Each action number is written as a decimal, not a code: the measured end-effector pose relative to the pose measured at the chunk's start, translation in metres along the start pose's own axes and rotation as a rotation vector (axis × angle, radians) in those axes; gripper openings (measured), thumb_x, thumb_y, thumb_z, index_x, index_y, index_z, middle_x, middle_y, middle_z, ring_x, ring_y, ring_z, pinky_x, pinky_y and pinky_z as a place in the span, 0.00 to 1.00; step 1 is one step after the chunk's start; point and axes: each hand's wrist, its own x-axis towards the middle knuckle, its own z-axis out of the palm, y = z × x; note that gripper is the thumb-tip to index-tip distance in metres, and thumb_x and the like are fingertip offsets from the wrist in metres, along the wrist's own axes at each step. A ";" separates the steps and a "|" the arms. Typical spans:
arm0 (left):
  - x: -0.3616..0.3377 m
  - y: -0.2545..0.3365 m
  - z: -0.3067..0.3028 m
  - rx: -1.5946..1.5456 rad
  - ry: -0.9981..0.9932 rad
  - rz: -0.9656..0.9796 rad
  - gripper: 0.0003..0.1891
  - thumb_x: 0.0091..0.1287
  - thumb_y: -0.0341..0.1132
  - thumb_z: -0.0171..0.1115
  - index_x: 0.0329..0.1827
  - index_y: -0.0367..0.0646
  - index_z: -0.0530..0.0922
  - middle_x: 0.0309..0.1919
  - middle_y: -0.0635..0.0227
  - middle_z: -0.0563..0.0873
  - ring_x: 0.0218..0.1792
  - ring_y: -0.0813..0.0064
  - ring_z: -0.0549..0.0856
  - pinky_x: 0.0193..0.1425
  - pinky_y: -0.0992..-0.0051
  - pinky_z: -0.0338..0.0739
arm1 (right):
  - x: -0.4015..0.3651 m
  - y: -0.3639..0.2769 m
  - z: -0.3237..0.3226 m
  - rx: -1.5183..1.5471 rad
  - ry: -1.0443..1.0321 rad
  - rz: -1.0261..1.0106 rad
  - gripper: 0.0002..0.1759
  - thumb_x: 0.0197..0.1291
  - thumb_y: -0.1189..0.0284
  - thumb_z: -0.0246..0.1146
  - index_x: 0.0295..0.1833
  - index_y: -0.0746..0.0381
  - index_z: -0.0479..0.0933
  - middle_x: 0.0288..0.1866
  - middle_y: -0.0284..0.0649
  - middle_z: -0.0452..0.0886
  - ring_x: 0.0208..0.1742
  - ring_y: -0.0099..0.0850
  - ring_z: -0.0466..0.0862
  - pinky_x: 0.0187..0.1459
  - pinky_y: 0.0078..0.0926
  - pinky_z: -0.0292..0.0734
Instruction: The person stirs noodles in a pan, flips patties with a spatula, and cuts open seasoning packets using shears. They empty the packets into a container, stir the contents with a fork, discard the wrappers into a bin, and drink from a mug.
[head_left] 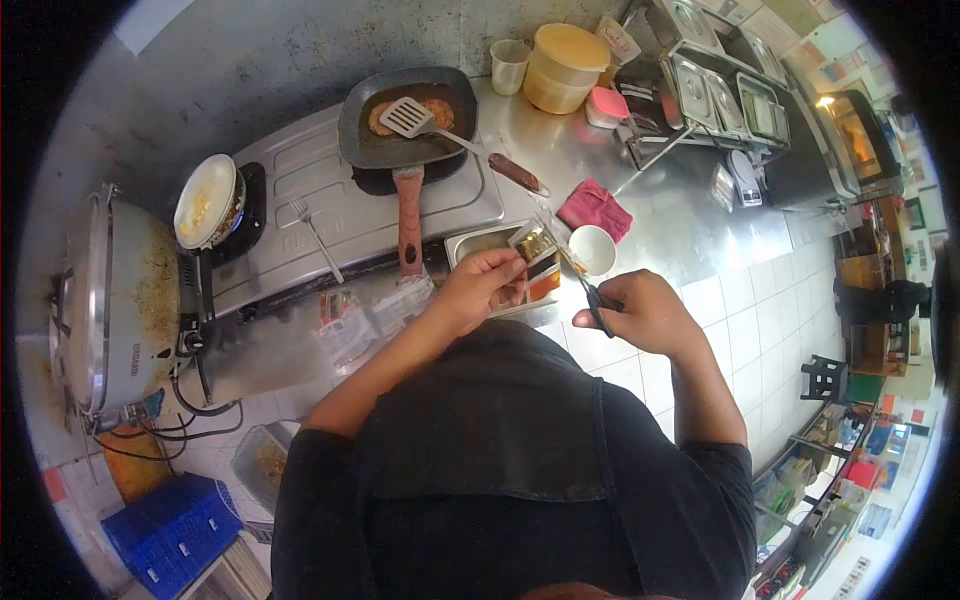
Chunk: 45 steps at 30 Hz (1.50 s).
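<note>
My left hand pinches a small clear packet with yellowish-green contents over a metal tray. In my right hand is a pair of scissors with dark handles. Its blades point up and left, right beside the packet's edge. Inside the tray, partly hidden by my left hand, lies an orange-red packet. A white bowl stands just right of the blades, with a dark red cloth behind it.
A square pan on the stove holds browned food under a slotted spatula. To the left, a white pan sits over a lit burner. A fork lies on the stove top. Tubs stand at the back.
</note>
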 end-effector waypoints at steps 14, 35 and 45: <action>0.012 -0.014 0.004 -0.127 -0.011 -0.138 0.10 0.80 0.38 0.56 0.53 0.43 0.80 0.40 0.72 0.86 0.35 0.83 0.80 0.40 0.77 0.76 | -0.004 -0.011 0.003 -0.121 0.064 0.084 0.34 0.56 0.43 0.72 0.21 0.65 0.78 0.13 0.38 0.71 0.17 0.32 0.70 0.25 0.37 0.65; 0.030 -0.014 0.001 0.000 -0.027 -0.219 0.08 0.79 0.35 0.59 0.45 0.39 0.79 0.30 0.75 0.76 0.30 0.83 0.74 0.34 0.78 0.72 | -0.010 0.018 0.030 0.053 0.144 0.223 0.38 0.60 0.36 0.66 0.25 0.65 0.83 0.17 0.44 0.78 0.21 0.40 0.79 0.29 0.40 0.71; -0.008 -0.010 -0.025 0.070 0.223 -0.166 0.07 0.80 0.35 0.56 0.47 0.40 0.77 0.34 0.74 0.75 0.31 0.82 0.74 0.34 0.79 0.71 | 0.037 0.171 0.066 -0.305 0.387 0.525 0.38 0.61 0.35 0.62 0.46 0.65 0.84 0.57 0.58 0.78 0.55 0.55 0.82 0.56 0.48 0.78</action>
